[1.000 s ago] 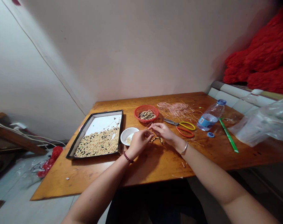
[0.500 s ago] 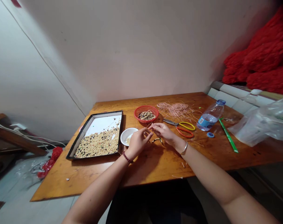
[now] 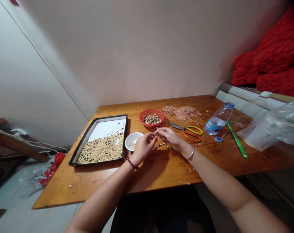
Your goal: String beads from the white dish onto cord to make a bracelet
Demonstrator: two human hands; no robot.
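My left hand [image 3: 145, 145] and my right hand [image 3: 170, 137] meet over the middle of the table, fingertips pinched close together. A thin pale string [image 3: 154, 130] runs between them, with its ends hidden by the fingers. Just below my hands hangs or lies a short strand of beads [image 3: 162, 145], tan and dark; I cannot tell whether it touches the wood. A white bowl [image 3: 130, 139] holding some pale beads stands beside my left hand. Behind my hands, a red plastic basket [image 3: 142, 123] contains several beaded strands.
A black-rimmed tray [image 3: 125, 136] of loose beads lies left on the wooden table [image 3: 108, 186]. Scissors [image 3: 193, 134], a pink string bundle [image 3: 182, 113], a water bottle [image 3: 214, 124], its blue cap [image 3: 218, 139], a green strip [image 3: 237, 140] and a plastic bag [image 3: 273, 126] are right.
The beaded strand below my hands has shifted slightly left and straightened. Both hands keep nearly the same place, with small finger movements.
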